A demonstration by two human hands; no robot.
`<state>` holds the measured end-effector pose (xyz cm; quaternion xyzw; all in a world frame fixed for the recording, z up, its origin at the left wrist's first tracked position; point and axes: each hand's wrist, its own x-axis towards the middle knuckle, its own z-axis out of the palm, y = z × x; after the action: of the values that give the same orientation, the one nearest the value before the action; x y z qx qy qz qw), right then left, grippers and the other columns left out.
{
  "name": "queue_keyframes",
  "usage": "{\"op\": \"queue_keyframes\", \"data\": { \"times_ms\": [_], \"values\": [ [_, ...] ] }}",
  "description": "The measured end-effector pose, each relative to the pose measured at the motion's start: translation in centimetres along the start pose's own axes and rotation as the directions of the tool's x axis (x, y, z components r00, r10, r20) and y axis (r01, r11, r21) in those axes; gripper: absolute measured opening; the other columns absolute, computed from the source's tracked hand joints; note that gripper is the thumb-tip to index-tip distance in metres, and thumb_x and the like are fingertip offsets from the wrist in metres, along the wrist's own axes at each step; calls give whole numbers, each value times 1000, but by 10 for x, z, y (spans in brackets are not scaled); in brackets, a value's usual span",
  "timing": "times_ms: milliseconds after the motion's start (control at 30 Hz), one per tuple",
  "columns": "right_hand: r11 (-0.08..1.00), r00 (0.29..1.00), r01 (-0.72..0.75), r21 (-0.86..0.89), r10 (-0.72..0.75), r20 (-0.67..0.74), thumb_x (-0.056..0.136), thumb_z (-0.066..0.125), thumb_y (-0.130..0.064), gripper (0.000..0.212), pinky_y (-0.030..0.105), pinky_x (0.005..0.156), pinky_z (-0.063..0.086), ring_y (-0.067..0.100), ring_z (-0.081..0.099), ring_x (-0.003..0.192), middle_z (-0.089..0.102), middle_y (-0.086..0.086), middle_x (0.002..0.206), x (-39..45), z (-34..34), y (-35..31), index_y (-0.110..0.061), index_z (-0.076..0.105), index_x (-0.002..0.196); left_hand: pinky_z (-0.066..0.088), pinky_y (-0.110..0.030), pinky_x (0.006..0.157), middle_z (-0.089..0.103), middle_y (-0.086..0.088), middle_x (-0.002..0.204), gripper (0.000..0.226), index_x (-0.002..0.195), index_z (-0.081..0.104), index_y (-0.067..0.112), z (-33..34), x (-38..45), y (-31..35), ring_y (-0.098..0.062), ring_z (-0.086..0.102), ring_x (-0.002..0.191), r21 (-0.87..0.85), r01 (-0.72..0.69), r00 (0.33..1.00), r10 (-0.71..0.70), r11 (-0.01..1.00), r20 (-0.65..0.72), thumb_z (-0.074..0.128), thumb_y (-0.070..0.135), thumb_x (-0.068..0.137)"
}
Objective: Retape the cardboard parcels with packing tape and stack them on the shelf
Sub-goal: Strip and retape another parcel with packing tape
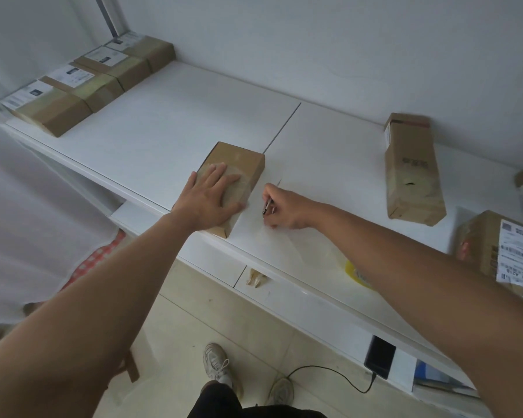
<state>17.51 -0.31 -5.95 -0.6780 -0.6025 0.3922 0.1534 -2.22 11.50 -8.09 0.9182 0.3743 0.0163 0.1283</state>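
Shoes (pixel 216 365) are seen at the bottom, standing on the pale floor tiles (pixel 194 312). A black phone (pixel 379 360) with a cable plugged in is seen lying on a low ledge just to the right.

Further up, a roll of packing tape (pixel 357 274) with a yellow core is partly hidden behind the right arm, on the white desk (pixel 163 125). A thin see-through strip of tape is stretched from it toward the right hand (pixel 284 211). The right hand is closed around a small pen-like tool (pixel 268 205), whose tip is pointed at the desk just beside the near parcel (pixel 242 168).

The left hand (pixel 212 200) is laid flat on top of this brown parcel, with the fingers straight and spread. The parcel is placed near the front edge of the desk, in the middle.

Another brown parcel (pixel 411 173) is seen well apart on the right, and a labelled box (pixel 501 248) is cut off at the right edge.

At the far left, four taped parcels (pixel 85 82) with white labels are lined up side by side, touching each other.
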Motion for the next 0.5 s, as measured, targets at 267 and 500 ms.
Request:
{"op": "queue_keyframes", "data": {
  "times_ms": [267, 500],
  "values": [
    [978, 997, 71, -194, -77, -22, 91, 53, -9, 22, 31, 58, 35, 19, 44, 64, 53, 4, 78, 0, 13, -3, -17, 34, 97, -2, -45, 123, 8, 6, 166, 68, 149, 27, 40, 0, 1, -5, -12, 1, 152, 10, -15, 1000, 15, 1000, -6, 46, 67, 91],
    [919, 989, 103, -381, -134, -57, 91, 65, -23, 39, 34, 58, 35, 30, 48, 72, 46, 4, 78, 2, 18, -9, -18, 27, 97, -1, -47, 124, 7, 6, 166, 67, 150, 25, 40, 0, 1, -5, -13, -1, 153, 24, -18, 1000, 18, 1000, -5, 44, 67, 92]
  ]
}}
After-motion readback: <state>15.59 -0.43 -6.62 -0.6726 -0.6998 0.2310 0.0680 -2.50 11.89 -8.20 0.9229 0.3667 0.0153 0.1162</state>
